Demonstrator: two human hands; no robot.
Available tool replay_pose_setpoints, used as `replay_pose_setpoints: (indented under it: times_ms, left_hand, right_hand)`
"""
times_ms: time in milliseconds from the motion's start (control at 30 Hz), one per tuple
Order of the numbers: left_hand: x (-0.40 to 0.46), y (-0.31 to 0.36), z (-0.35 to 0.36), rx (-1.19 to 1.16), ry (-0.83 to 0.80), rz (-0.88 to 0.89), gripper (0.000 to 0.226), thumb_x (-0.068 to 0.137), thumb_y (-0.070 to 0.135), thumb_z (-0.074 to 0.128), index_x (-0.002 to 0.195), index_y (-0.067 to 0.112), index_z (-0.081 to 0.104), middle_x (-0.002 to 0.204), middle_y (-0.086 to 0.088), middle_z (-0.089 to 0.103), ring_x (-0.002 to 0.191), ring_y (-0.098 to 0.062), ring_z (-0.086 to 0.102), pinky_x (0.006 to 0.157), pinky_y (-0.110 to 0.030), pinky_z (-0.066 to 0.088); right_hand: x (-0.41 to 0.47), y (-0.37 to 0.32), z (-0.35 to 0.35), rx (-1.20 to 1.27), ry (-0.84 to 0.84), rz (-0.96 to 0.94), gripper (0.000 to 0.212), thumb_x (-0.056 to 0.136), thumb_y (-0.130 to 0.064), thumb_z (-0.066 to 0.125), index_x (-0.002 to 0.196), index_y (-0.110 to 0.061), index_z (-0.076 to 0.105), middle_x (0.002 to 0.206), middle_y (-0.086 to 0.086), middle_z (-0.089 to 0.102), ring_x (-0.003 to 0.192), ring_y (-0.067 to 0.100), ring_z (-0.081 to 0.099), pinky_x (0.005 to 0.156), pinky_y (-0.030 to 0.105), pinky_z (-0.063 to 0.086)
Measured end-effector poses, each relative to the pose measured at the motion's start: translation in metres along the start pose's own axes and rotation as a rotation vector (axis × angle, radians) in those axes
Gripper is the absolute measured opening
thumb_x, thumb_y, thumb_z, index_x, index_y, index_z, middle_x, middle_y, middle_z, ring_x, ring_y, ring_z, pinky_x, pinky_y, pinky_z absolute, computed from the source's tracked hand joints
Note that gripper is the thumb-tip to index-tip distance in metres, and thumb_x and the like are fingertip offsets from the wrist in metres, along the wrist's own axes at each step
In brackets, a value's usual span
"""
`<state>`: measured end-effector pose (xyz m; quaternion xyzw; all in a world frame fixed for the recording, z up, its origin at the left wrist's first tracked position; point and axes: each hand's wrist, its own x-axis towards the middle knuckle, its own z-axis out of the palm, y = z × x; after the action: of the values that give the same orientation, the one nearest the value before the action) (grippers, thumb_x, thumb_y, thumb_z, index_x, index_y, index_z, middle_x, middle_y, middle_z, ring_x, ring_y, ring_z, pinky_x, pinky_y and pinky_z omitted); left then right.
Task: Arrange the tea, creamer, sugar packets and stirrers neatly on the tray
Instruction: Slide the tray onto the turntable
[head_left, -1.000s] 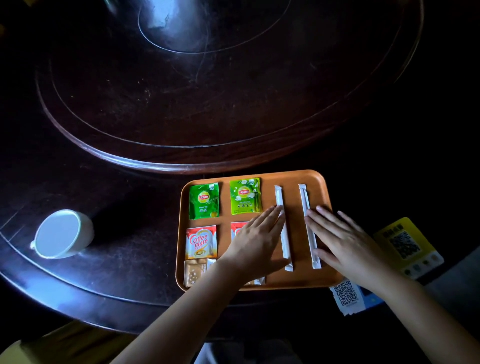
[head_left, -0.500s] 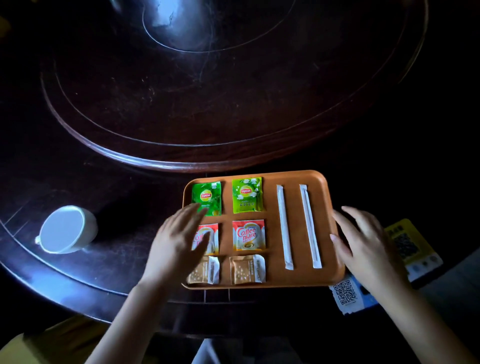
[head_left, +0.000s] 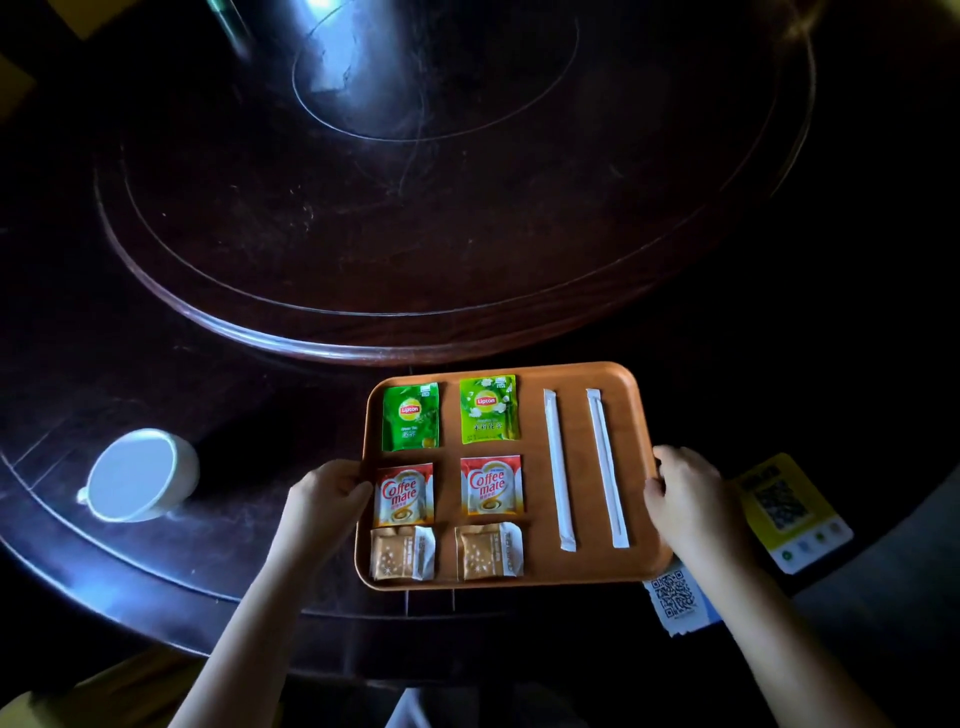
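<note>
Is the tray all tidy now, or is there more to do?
It looks nearly finished. On the orange tray, two green tea packets sit in the top row, two red-and-white creamer packets below, two tan sugar packets at the bottom, and two white wrapped stirrers lie side by side. The left hand and right hand hold the tray's edges. Nothing looks left to sort.

Dark wood table (head_left: 260, 561) w/ orange tray (head_left: 587, 569) lower center, white cup (head_left: 137, 475) left, QR cards (head_left: 789, 512) lower right.
</note>
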<state>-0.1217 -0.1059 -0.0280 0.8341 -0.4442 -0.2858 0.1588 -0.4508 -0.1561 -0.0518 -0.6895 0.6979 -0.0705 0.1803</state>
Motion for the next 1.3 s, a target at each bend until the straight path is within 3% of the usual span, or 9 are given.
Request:
replay_pose_setpoints:
  times_ms: [133,233,333,533,700,967,1133,1233,1300]
  left_hand:
    - [0.004,-0.008,-0.004,-0.084,-0.074,-0.078,0.029,0.070,0.003,0.066,0.098,0.010,0.072,0.075,-0.003,0.070,0.076,-0.021,0.067,0.078,-0.040,0.055]
    - [0.007,-0.018,-0.008,-0.147,-0.127,-0.079,0.041,0.058,0.018,0.061,0.097,0.017,0.073,0.079,-0.003,0.074,0.075,-0.021,0.069,0.075,-0.045,0.057]
    - [0.007,-0.018,-0.016,-0.213,-0.125,-0.055,0.038,0.061,0.013,0.062,0.098,0.015,0.072,0.081,-0.007,0.074,0.074,-0.023,0.069,0.075,-0.046,0.058]
    - [0.011,-0.013,-0.036,-0.352,-0.107,-0.013,0.034,0.078,-0.014,0.058,0.093,0.014,0.069,0.072,-0.004,0.070,0.062,-0.015,0.065,0.059,-0.026,0.057]
    - [0.028,0.002,-0.055,-0.429,-0.130,0.027,0.032,0.080,-0.017,0.054,0.096,0.008,0.065,0.076,-0.008,0.068,0.055,-0.004,0.065,0.052,-0.015,0.053]
    - [0.100,0.031,-0.095,-0.373,-0.086,0.090,0.038,0.076,-0.011,0.061,0.082,0.025,0.070,0.064,0.006,0.074,0.069,-0.018,0.067,0.070,-0.031,0.057]
    - [0.156,0.053,-0.115,-0.319,-0.008,0.128,0.030,0.076,-0.012,0.061,0.096,0.008,0.069,0.062,0.006,0.071,0.064,-0.013,0.066,0.066,-0.027,0.057]
    - [0.185,0.066,-0.123,-0.279,0.018,0.139,0.031,0.077,-0.011,0.060,0.103,0.002,0.068,0.073,-0.004,0.067,0.068,-0.020,0.062,0.077,-0.040,0.055]
    - [0.203,0.072,-0.125,-0.277,0.029,0.144,0.031,0.077,-0.012,0.058,0.103,0.001,0.068,0.072,-0.006,0.066,0.065,-0.020,0.061,0.073,-0.036,0.055]
  right_hand:
    - [0.004,0.002,-0.011,0.160,-0.060,0.062,0.013,0.081,-0.003,0.062,0.094,-0.004,0.066,0.089,0.010,0.067,0.081,0.025,0.062,0.061,0.025,0.040]
    - [0.003,0.003,-0.022,0.254,-0.105,0.075,0.014,0.082,-0.007,0.062,0.095,-0.008,0.067,0.078,-0.001,0.061,0.074,0.018,0.056,0.060,0.026,0.041]
    - [0.004,0.004,-0.031,0.330,-0.118,0.075,0.017,0.081,-0.006,0.063,0.097,-0.009,0.067,0.072,-0.013,0.054,0.067,0.016,0.055,0.059,0.028,0.044]
    - [0.010,-0.003,-0.047,0.475,-0.094,0.107,0.029,0.080,-0.001,0.065,0.109,-0.005,0.064,0.079,-0.012,0.054,0.070,0.028,0.062,0.067,0.051,0.056]
    - [0.032,-0.019,-0.064,0.536,-0.065,0.110,0.029,0.080,0.003,0.064,0.109,-0.001,0.064,0.077,-0.009,0.053,0.066,0.028,0.060,0.065,0.049,0.056]
    - [0.103,-0.060,-0.077,0.556,-0.053,0.059,0.025,0.081,-0.002,0.062,0.105,-0.005,0.066,0.076,-0.003,0.062,0.057,0.025,0.062,0.065,0.043,0.057]
    - [0.161,-0.091,-0.079,0.569,-0.035,0.027,0.026,0.082,-0.002,0.060,0.106,-0.007,0.066,0.072,-0.007,0.060,0.056,0.019,0.061,0.067,0.037,0.056]
    - [0.192,-0.105,-0.077,0.585,-0.022,0.043,0.029,0.083,-0.002,0.059,0.111,-0.007,0.064,0.071,-0.011,0.056,0.059,0.018,0.062,0.064,0.033,0.056]
    - [0.211,-0.111,-0.074,0.582,-0.019,0.056,0.030,0.082,-0.002,0.058,0.112,-0.006,0.063,0.075,-0.005,0.059,0.061,0.021,0.062,0.066,0.035,0.057]
